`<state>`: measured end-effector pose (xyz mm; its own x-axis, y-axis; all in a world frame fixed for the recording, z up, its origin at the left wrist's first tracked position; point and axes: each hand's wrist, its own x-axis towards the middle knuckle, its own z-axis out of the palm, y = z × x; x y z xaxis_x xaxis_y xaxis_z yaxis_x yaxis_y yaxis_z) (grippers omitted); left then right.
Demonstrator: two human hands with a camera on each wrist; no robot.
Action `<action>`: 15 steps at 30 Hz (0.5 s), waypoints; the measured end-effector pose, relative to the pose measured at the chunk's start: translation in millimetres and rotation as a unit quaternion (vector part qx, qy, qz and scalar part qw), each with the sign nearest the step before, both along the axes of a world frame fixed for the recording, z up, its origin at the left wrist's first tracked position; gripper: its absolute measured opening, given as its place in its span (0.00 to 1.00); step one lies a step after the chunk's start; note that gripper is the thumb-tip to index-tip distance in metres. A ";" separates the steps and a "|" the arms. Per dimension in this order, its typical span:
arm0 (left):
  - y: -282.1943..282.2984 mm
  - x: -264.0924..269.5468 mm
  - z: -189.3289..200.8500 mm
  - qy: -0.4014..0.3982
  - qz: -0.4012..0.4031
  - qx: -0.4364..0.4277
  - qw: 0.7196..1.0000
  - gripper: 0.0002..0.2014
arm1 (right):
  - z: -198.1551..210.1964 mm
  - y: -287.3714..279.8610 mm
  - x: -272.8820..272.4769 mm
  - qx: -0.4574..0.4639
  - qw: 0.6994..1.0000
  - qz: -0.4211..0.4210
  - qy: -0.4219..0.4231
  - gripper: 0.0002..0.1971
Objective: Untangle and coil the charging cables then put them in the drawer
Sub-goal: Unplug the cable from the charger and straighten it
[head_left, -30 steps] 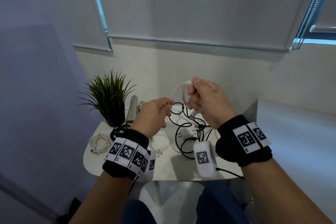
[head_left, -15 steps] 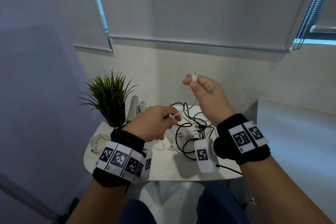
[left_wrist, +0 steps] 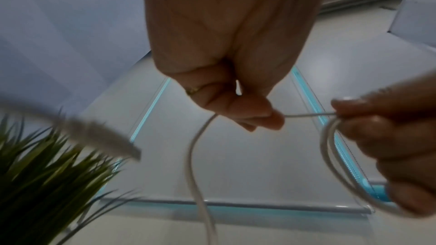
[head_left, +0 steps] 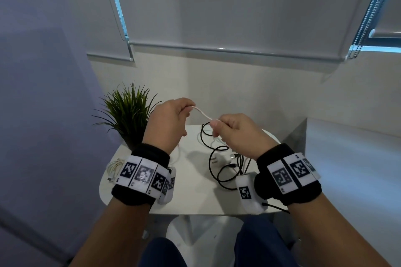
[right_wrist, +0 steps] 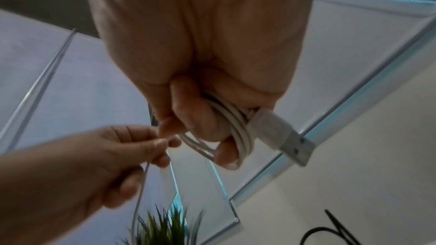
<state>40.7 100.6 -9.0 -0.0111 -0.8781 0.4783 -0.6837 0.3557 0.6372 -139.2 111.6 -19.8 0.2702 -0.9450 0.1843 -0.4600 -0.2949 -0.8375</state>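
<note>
A white charging cable [head_left: 202,113] spans between both raised hands above the small white table [head_left: 191,191]. My right hand [head_left: 233,134] grips several coiled loops of the white cable [right_wrist: 238,129], and its USB plug [right_wrist: 283,137] sticks out beside the thumb. My left hand [head_left: 171,119] pinches the free strand of the white cable [left_wrist: 195,156], which hangs down below it. Its other plug [left_wrist: 99,133] swings blurred near the plant. A tangled black cable [head_left: 217,158] and a white plug adapter [head_left: 221,159] lie on the table under the right hand. No drawer is in view.
A potted green plant [head_left: 128,115] stands at the table's back left. A coiled white cable [head_left: 115,167] lies at the left edge, partly hidden by my left wrist. Window blinds and a wall rise behind; a pale ledge [head_left: 347,158] runs along the right.
My left hand rose and swung left toward the plant, drawing the strand out. My right hand dropped lower and nearer to me with the coil.
</note>
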 end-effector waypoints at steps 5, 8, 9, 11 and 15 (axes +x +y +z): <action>-2.2 -4.6 -18.0 0.031 -0.012 0.033 0.999 0.14 | 9.9 1.3 3.9 0.013 0.981 0.034 -0.191 0.21; 1.8 -12.8 -22.8 0.054 -0.025 0.068 0.996 0.16 | 14.2 2.2 6.6 0.022 0.962 0.044 -0.270 0.20; 3.9 -16.6 -24.4 0.057 -0.027 0.079 0.995 0.17 | 15.0 2.3 7.2 0.025 0.953 0.045 -0.299 0.20; 9.9 -22.4 -28.9 0.050 -0.035 0.093 0.994 0.18 | 16.7 1.1 7.1 0.025 0.937 0.041 -0.347 0.20; 13.1 -23.7 -45.3 0.044 -0.063 0.135 0.988 0.17 | 20.9 -0.6 4.2 0.025 0.919 0.042 -0.392 0.18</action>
